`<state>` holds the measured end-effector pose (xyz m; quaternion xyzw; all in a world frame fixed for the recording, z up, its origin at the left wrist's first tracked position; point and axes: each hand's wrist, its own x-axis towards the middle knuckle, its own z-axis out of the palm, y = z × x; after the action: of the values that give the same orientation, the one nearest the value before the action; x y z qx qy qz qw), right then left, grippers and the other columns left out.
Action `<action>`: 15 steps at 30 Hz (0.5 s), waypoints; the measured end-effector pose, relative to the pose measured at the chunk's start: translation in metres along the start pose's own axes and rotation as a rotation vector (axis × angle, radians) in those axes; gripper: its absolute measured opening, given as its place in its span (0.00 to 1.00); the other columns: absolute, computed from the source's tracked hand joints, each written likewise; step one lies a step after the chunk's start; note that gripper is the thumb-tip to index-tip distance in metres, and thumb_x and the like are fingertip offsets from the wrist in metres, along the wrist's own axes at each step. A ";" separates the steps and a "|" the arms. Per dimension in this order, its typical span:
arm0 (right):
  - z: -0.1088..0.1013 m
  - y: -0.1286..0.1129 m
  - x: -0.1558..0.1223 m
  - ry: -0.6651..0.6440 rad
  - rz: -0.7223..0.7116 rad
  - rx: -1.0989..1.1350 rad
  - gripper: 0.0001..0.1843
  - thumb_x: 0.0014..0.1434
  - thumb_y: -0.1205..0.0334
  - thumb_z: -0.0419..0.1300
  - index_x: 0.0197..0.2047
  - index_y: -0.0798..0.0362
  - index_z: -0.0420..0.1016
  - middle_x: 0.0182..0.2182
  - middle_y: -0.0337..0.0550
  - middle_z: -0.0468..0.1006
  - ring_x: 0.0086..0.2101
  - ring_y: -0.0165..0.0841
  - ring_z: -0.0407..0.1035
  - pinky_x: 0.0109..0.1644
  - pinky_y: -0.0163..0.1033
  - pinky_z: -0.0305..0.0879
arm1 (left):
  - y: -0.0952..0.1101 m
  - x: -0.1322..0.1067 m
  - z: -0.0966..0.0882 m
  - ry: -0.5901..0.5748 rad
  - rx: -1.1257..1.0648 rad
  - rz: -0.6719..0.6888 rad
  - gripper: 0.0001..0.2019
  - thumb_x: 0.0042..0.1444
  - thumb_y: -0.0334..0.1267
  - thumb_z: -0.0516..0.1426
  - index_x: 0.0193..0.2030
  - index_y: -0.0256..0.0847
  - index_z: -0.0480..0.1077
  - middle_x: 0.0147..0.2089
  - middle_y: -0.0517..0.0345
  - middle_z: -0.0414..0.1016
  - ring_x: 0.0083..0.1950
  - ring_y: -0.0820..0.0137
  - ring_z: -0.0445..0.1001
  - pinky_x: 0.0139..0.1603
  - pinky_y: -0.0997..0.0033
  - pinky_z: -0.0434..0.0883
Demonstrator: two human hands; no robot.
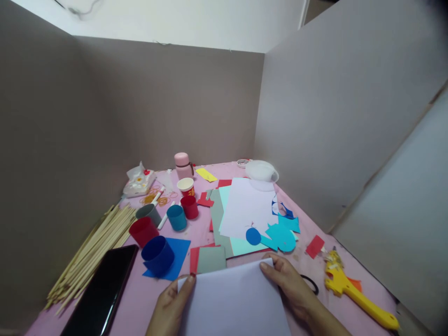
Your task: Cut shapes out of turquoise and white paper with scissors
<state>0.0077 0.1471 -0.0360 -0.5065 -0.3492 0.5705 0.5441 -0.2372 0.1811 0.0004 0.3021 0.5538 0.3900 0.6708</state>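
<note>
A pale lavender-white sheet of paper (234,298) is held up at the front of the table. My left hand (173,301) pinches its upper left corner, thumb on top. At the upper right corner, my right hand (289,284) grips the sheet the same way. The lower part of the sheet runs out of view. Just beyond it lie grey and red paper pieces (212,259). A stack of coloured sheets with a white sheet (247,205) on top is farther back. On it rest a dark blue paper circle (253,236) and turquoise cut-outs (285,238).
Left of my hands are a black phone (103,289), wooden sticks (94,252) and a blue paper ring (157,255). A yellow glue gun (360,298) lies at the right. A pink flask (184,165) and paper cup (186,186) stand behind. Grey partitions (171,102) enclose the table.
</note>
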 end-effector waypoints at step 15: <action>0.030 -0.038 -0.011 -0.147 -0.210 -0.563 0.13 0.58 0.50 0.58 0.31 0.51 0.72 0.28 0.38 0.75 0.31 0.36 0.68 0.33 0.37 0.60 | 0.023 -0.020 0.000 -0.182 0.044 0.148 0.29 0.46 0.62 0.59 0.46 0.41 0.73 0.37 0.54 0.79 0.38 0.63 0.74 0.36 0.71 0.68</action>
<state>-0.0119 0.1469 0.0097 -0.5560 -0.5824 0.4271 0.4115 -0.2432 0.1756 0.0304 0.3910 0.4751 0.3971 0.6810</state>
